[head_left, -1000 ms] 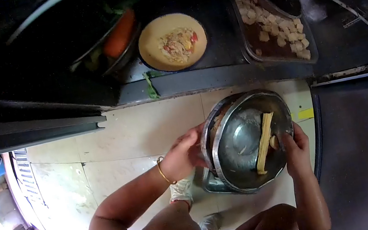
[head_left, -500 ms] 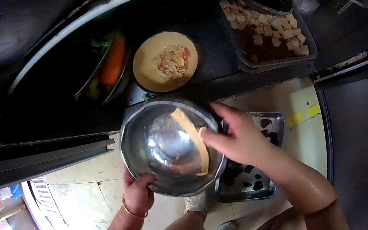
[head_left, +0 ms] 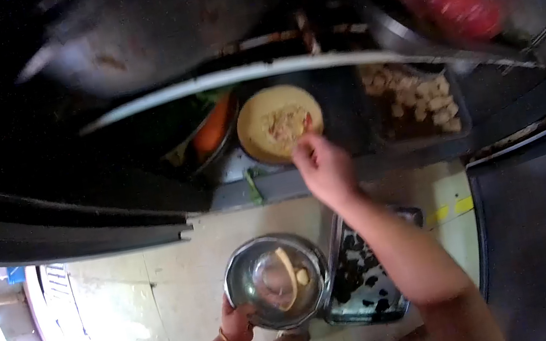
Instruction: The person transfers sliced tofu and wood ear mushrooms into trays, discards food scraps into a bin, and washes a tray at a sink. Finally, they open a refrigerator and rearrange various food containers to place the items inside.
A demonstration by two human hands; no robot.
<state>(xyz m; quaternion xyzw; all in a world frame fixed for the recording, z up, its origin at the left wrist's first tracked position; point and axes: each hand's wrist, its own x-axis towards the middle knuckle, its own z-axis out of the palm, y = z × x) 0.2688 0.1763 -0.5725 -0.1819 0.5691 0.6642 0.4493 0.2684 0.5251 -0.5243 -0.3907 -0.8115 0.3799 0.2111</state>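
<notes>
Steel bowl point(head_left: 276, 281): we judge it light, rigid, slick; grip rim | left hand point(head_left: 236, 321) clasps rim | right hand point(head_left: 322, 165) half-curled at yellow plate point(head_left: 258, 129), contents unclear.

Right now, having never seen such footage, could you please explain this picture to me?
One camera on a person's head looks down; its wide lens bends the edges. No machine, just two bare hands. The left hand holds a steel bowl above the tiled floor, a pale strip inside it. The right hand reaches to a yellow plate of food on a dark shelf, between a carrot and a tray of pale cubes. Another tray with dark pieces lies on the floor.
</notes>
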